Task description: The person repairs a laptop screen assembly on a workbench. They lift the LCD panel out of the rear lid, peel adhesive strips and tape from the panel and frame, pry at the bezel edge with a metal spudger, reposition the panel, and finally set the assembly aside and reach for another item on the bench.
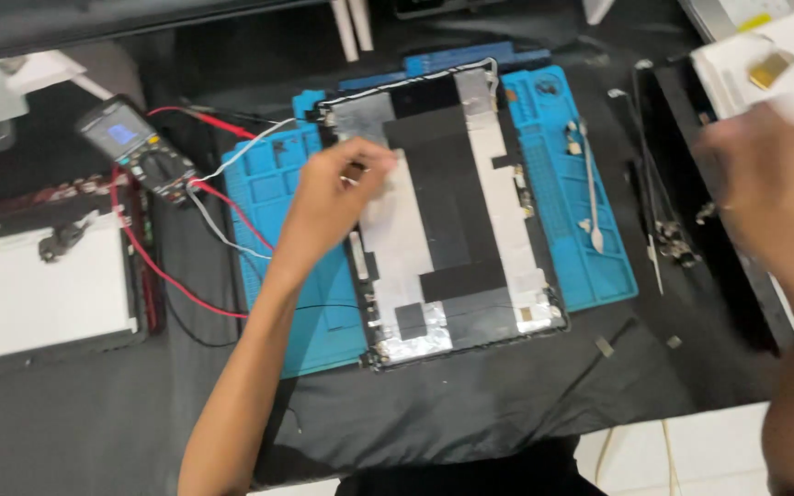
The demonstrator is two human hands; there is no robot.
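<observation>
The flat rectangular laptop lid panel, lined with silver foil and black tape [452, 216], lies on the blue silicone work mat [562, 184] on the desk. Left hand [333, 193] rests on the panel's upper-left area, fingers curled; whether it grips anything cannot be told. Right hand [769, 174] is blurred, well right of the panel; its grip is indeterminate. A black multimeter with red leads [135, 147] lies left of the mat.

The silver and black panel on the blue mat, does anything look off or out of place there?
The panel lies crooked on the blue mat, its lower edge overhanging onto the black cloth. Small loose bits lie scattered nearby. The left hand rests on it.
</observation>
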